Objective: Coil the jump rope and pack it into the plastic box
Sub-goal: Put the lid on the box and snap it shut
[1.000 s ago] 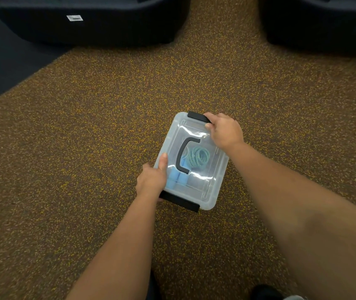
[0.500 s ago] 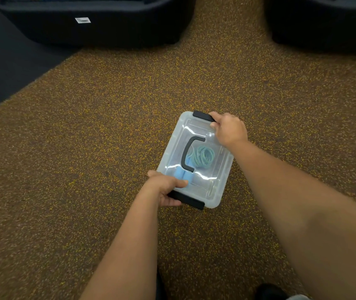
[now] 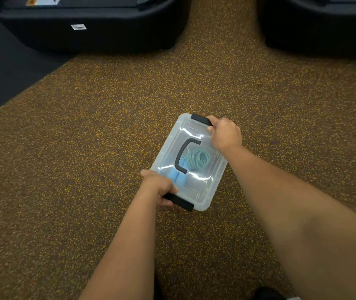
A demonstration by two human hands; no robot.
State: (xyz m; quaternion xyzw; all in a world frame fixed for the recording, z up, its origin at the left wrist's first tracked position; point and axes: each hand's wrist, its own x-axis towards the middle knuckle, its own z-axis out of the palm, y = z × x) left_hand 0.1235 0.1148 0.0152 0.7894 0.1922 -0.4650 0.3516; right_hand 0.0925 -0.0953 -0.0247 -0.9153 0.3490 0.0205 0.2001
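Note:
A clear plastic box (image 3: 212, 169) lies on the speckled brown carpet with its lid on and a black carry handle (image 3: 182, 155) flat on top. Through the lid I see the coiled teal jump rope (image 3: 198, 159) and its light blue handles (image 3: 176, 176). My left hand (image 3: 158, 187) grips the near end of the box, fingers wrapped at the black latch (image 3: 181, 202). My right hand (image 3: 224, 133) is closed over the far corner, next to the far black latch (image 3: 201, 119).
Two large dark bins stand at the back, one at the left (image 3: 86, 24) and one at the right (image 3: 324, 24), with a carpet gap between them. A black mat (image 3: 4, 72) covers the floor at the far left.
My left hand slid from the lid's left edge down to the near black latch and closed around it. My right hand stayed on the far corner. The view shifted slightly.

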